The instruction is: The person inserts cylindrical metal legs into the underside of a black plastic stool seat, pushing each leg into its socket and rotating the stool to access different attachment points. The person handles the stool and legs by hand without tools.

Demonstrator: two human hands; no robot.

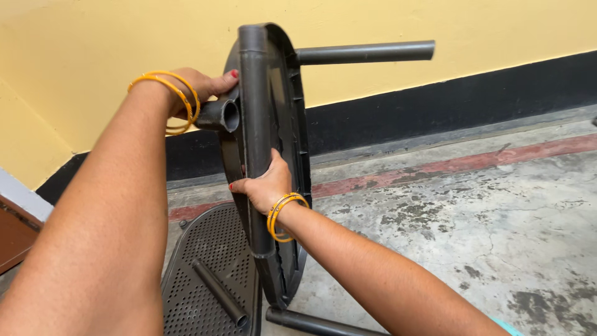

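A dark grey plastic stool seat (283,112) stands on edge, its underside facing left, with tube legs fitted in it. My left hand (198,87) grips a short leg tube (217,115) sticking out toward me on the left. My right hand (264,185) is wrapped around a long upright leg tube (255,93) at the seat's near edge. One leg (367,53) points right at the top and another (311,322) lies along the floor at the bottom. Both wrists wear yellow bangles.
A perforated dark grey plastic panel (199,274) lies flat on the floor below left, with a loose tube (217,291) resting on it. Behind is a yellow wall with a black base strip (435,106). The concrete floor (466,218) is stained, with a red band.
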